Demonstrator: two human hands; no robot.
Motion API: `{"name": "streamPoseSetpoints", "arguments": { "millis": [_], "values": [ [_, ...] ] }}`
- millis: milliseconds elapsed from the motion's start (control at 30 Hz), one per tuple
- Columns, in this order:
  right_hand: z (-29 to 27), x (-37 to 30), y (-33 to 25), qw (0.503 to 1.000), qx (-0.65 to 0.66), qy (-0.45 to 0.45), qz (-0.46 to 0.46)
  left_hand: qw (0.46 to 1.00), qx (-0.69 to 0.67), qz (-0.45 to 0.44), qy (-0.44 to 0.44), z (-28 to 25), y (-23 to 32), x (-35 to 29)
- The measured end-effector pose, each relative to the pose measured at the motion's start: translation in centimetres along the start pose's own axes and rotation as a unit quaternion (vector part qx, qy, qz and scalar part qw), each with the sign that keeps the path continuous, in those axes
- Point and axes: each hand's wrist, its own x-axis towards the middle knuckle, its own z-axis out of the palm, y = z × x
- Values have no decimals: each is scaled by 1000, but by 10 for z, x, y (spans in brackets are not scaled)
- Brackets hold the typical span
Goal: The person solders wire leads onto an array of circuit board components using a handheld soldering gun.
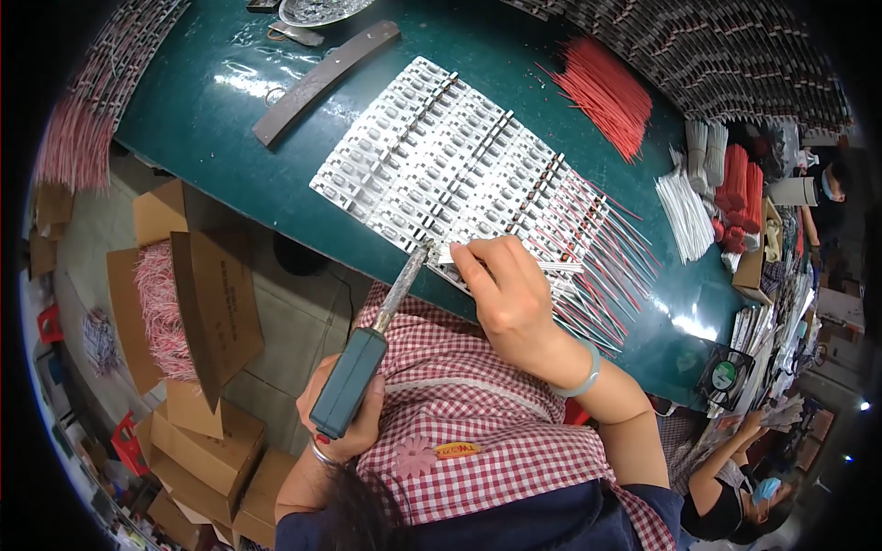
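Note:
In my left hand [369, 415] is a soldering iron [349, 381] with a dark green handle and a long metal shaft. Its tip meets the near edge of a sheet of white plastic parts [404, 138] laid in rows on the table. My right hand [514, 298] is closed just right of the tip, pinching a few white wires [560, 267] whose ends lie by the tip. Red and white wires [611, 266] stick out from the right-hand rows. The exact joint under the tip is too small to make out.
A dark bar [326, 81] and a metal dish [322, 11] lie farther back on the green table [211, 138]. Red wires [606, 96] and white wires [684, 216] are heaped to the right, near a small fan [726, 375]. Cardboard boxes [225, 312] stand at left; co-workers sit at right.

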Motion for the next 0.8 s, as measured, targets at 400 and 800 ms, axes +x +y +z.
{"name": "streamPoseSetpoints", "arguments": {
  "millis": [400, 800],
  "values": [
    [3, 4, 9, 999, 1, -23, -28, 998, 25, 51, -17, -1, 23, 30],
    [4, 5, 10, 999, 3, -25, -34, 997, 31, 60, -24, -4, 26, 32]
  ]
}}
